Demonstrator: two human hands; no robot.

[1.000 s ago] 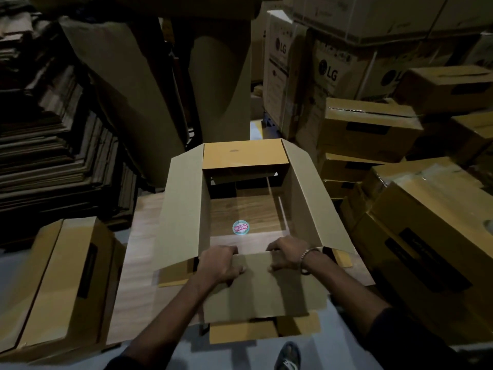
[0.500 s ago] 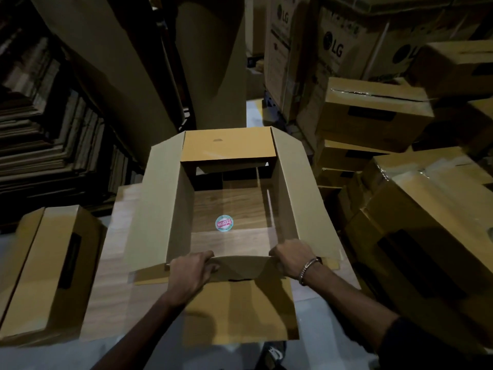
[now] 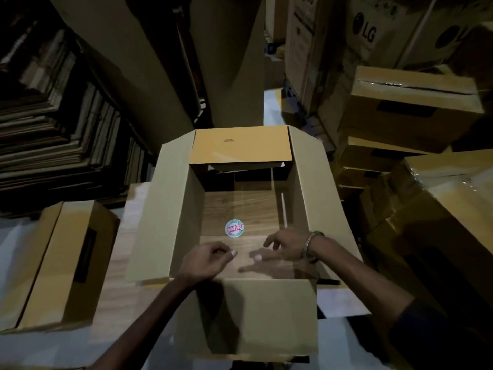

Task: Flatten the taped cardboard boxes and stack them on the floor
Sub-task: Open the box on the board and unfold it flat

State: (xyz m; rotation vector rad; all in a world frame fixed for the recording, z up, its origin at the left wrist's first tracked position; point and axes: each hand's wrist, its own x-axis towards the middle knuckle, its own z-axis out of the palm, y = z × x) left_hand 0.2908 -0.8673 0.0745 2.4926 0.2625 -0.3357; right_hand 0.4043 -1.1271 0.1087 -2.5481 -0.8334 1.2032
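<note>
Showing: an open box (image 3: 170, 222) standing as a bottomless sleeve on a wood-grain surface (image 3: 128, 252), flaps splayed on all four sides, both hands inside its opening.
Left hand (image 3: 205, 260): fingers curled loosely above the near edge of the box, apparently holding nothing; contact with the cardboard cannot be told.
Right hand (image 3: 282, 248): fingers spread and relaxed, blurred, grasping nothing; a metal bracelet (image 3: 309, 243) sits at the wrist.
Box position: upright and not yet flattened, near flap (image 3: 264, 316) hanging toward the person, far flap (image 3: 241, 146) folded outward.
Risk, collapse: with neither hand gripping, the sleeve could fold askew if pushed off its diagonal, creasing a wall rather than the corner fold.
Risk, slide: the box may skid on the smooth surface toward the taped boxes (image 3: 410, 108) crowded at the right.
Risk, fingers: hands inside the opening could be pinched between closing walls.
Material: corrugated cardboard, matt grey-brown inside, smoother ochre outside; edges straight, folds crisp.
Surface texture: laminated plank pattern with a round sticker (image 3: 234, 228) visible through the sleeve.
Surroundings: a sealed box (image 3: 61, 263) at the left; layered flat cardboard stack (image 3: 53, 129) behind it, ragged-edged.
</note>
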